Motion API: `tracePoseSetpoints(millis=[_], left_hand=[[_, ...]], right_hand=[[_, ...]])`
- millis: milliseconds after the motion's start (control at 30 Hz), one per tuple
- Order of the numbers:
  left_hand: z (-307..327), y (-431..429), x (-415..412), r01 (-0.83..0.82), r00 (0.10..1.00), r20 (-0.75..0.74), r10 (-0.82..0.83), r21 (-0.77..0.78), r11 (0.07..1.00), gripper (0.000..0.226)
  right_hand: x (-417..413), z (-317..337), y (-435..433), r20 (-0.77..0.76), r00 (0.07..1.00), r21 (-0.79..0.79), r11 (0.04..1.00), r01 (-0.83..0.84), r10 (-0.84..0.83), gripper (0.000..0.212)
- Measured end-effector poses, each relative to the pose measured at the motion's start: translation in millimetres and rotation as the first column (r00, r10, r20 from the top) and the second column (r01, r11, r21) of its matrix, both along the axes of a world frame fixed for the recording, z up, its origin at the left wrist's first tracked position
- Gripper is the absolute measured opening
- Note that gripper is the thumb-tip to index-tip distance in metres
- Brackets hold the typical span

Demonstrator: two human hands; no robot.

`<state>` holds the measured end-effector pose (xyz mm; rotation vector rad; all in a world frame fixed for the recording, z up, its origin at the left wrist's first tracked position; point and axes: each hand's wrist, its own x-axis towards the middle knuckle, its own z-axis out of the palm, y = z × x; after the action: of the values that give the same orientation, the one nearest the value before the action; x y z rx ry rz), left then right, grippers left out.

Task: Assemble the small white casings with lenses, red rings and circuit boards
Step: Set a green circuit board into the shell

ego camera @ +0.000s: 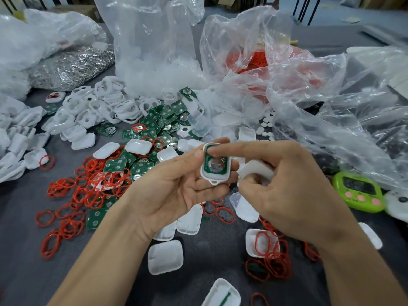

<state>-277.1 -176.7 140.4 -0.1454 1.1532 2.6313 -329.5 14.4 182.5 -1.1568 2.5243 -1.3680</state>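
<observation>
While the left hand (176, 186) cradles a casing (214, 181) between thumb and curled fingers, above the middle of the table (22, 250), a green board (223, 171) sits inside it, its round metal centre facing up. The casing's small loop points toward the person. The right hand (293, 191) stretches its index finger across, and the fingertip (212, 152) presses on the board's upper edge. Its other fingers curl round a white part (256, 171), held just right of the casing; what kind of part it is I cannot tell.

Below and left of the hands, red rings (88, 191) lie tangled on the table, mixed with loose boards (154, 122) and white shells (165, 257). More rings (273, 261) lie lower right, some in a shell. A heap of open white frames (106, 102) sits farther back on the left, with a pile of shiny metal pieces (72, 67) behind it. Crumpled clear bags (154, 51) stand at the back, one (254, 58) showing red through the plastic. Small white discs (267, 122) lie near its foot. A green timer (358, 192) rests at the right edge, just beside the right hand.
</observation>
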Motion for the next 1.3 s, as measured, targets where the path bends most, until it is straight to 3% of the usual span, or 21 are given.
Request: tracePoseSetpoints(millis=[100,233,333,533,733,967,1167,1300], left_hand=[[0.9,0.1,-1.0,-0.012,1.0,0.017,0.012,0.01,1.0,0.033],[-0.1,-0.5,-1.9,-0.024,0.999,0.043,0.026,-0.031,0.999,0.042],[-1.9,0.7,-3.3,-0.072,0.995,0.068,0.079,-0.101,0.992,0.041],[-1.5,3.9,-2.9,-0.094,0.991,0.081,0.108,-0.167,0.981,0.052],[1.2,7.9,-2.7,-0.087,0.991,0.085,0.104,-0.18,0.98,0.053],[3.7,9.2,-1.4,-0.117,0.99,0.065,0.127,-0.143,0.983,0.045],[5.9,7.2,-2.0,-0.193,0.978,0.063,0.199,-0.098,0.976,0.031],[6.1,7.7,-3.0,-0.209,0.974,0.066,0.216,-0.102,0.973,0.03]], right_hand=[[-7.3,2.0,5.5,0.063,0.997,-0.178,0.983,0.043,-0.033,0.062],[-14.8,-0.4,6.5,0.32,0.947,-0.381,0.917,0.117,0.012,0.04],[-17.6,-3.4,7.7,0.449,0.894,-0.343,0.922,0.182,-0.01,0.033],[-16.3,-1.5,4.2,0.476,0.879,-0.384,0.899,0.209,-0.001,0.028],[-16.9,-8.8,-1.1,0.586,0.804,-0.427,0.881,0.203,0.098,0.027],[-24.2,-12.7,4.5,0.78,0.606,-0.442,0.823,0.357,0.156,0.011],[-26.0,-13.0,9.6,0.812,0.544,-0.436,0.837,0.331,0.209,0.041],[-26.2,-13.6,5.1,0.841,0.521,-0.343,0.888,0.308,0.144,0.044]])
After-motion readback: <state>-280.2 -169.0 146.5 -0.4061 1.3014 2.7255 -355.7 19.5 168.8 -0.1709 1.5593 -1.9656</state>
